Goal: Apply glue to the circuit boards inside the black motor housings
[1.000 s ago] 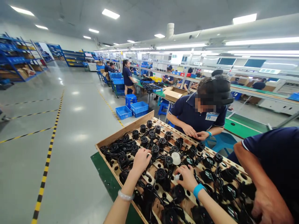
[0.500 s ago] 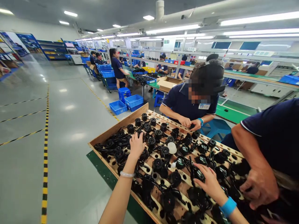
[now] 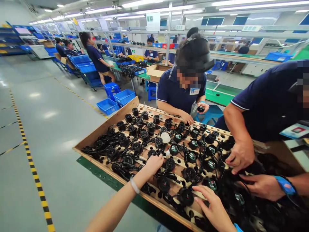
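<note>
A wooden tray (image 3: 101, 129) with rows of round holes fills the lower middle of the frame, resting on a green-topped desk (image 3: 106, 175). Black round motor parts (image 3: 145, 135) with tangled black cables sit in many of the holes.

The person's left hand (image 3: 153, 162), a pale bracelet (image 3: 134, 186) on its wrist, reaches into the centre of the tray. Its grip is narrow, the fingertips curled down onto a black part beside a small white piece (image 3: 167, 154); whether it truly holds anything I cannot tell. The right hand (image 3: 213, 209), at the lower right of centre, lies with fingers spread wide and flat, touching the tray just beside a black round part (image 3: 185, 196) at the near edge.

A white cap (image 3: 165, 137) stands among the parts at the middle of the tray.

Across the tray, in the upper middle of the frame, a person in a dark blue polo shirt (image 3: 173, 93) bends over its far edge, one hand on the tray, the other holding a small black part. At the right, a second co-worker's two hands (image 3: 240, 156) are in a heap of black cables, a blue wristband (image 3: 285, 185) on the lower one.

Blue crates (image 3: 124, 96) stand on the grey floor at the upper left of centre.
</note>
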The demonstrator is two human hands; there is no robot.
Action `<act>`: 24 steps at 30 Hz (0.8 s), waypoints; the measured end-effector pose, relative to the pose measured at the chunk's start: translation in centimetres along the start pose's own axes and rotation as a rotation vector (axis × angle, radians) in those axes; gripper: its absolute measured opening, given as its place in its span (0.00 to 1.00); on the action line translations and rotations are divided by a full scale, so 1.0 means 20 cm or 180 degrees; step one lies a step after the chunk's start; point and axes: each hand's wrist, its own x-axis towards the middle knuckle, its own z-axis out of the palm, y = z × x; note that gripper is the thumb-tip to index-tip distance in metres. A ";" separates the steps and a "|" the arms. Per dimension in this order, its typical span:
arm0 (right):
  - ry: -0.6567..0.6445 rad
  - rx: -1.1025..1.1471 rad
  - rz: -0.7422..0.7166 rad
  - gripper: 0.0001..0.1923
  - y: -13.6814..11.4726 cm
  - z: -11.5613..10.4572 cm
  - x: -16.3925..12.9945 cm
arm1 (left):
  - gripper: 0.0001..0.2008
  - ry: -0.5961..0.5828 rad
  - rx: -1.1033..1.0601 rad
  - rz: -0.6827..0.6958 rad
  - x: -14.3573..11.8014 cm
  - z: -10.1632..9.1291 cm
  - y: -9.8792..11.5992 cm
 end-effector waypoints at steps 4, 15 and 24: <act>-0.0090 0.0117 0.0166 0.13 -0.06 -0.04 -0.12 | 0.13 -0.0159 0.0236 0.0245 0.08 0.04 0.02; -0.0372 0.0717 0.0656 0.15 -0.06 -0.29 -0.47 | 0.15 0.1513 -0.0102 -0.0124 -0.23 -0.23 0.24; 0.0068 0.2179 0.1087 0.28 -0.13 -0.17 -0.42 | 0.23 0.0398 -0.1457 -0.0188 -0.34 -0.05 1.24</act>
